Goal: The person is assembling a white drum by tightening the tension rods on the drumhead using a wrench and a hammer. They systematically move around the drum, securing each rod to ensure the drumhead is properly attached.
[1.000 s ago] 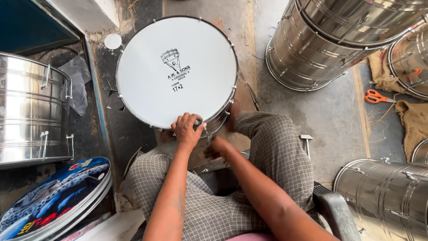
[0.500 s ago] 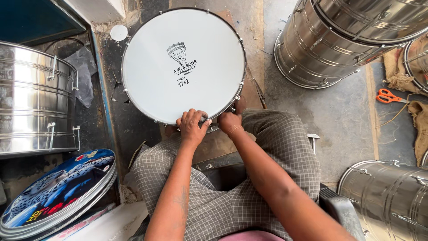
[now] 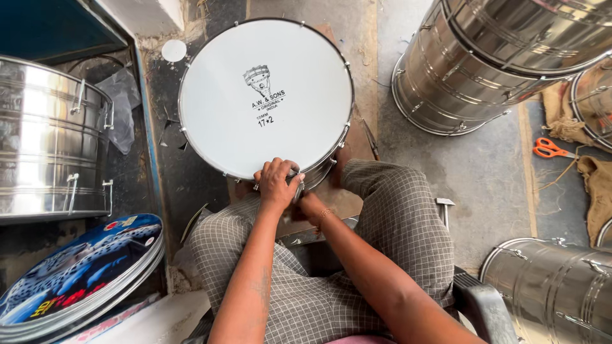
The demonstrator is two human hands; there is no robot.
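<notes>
A drum with a white head and a small black printed mark [image 3: 264, 95] stands on the floor between my knees. My left hand [image 3: 275, 181] grips the drum's near rim, fingers curled over the metal hoop. My right hand [image 3: 307, 205] sits just below the rim at the drum's side, mostly hidden behind the left hand and wrist; a thin bracelet shows on that wrist. I cannot tell what the right hand holds. My checked trousers [image 3: 389, 210] frame the drum's lower edge.
Shiny steel drum shells lie at the upper right [image 3: 484, 64], lower right [image 3: 554, 286] and left [image 3: 51, 140]. A stack of printed drum heads [image 3: 76, 267] sits at lower left. Orange-handled scissors [image 3: 548, 150] lie on the floor at right. A black chair arm [image 3: 484, 306] is beside my right leg.
My right hand has dropped from the rim's top to just under it beside the left hand. The left hand stays on the near rim. The view shifted slightly.
</notes>
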